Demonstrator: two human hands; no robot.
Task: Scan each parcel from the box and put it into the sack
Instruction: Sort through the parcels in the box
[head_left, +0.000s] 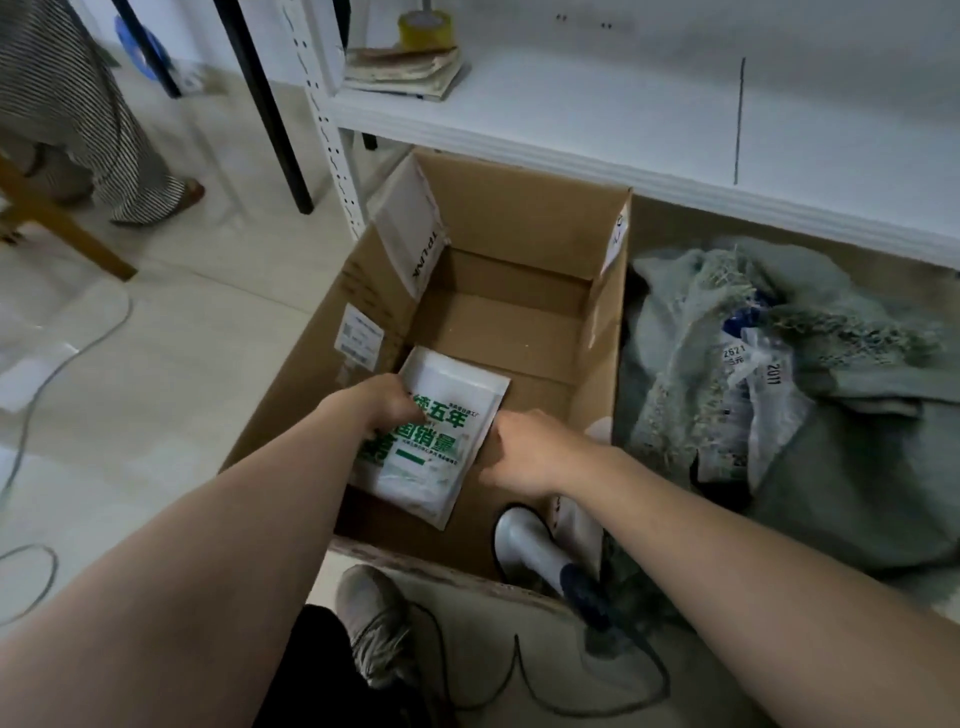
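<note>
Left hand (384, 405), fingers curled round the white parcel (441, 457) in the cardboard box (519, 218); right hand (524, 452) at the parcel's right edge, finger state indiscernible; sack (857, 493) right.

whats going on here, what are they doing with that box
A person reaches into the cardboard box. The left-hand grip holds a white mailer parcel with green print by its left edge; the right-hand grip is at its right edge, hold unclear. A white handheld scanner lies at the box's near corner. The green sack beside the box already holds parcels.
</note>
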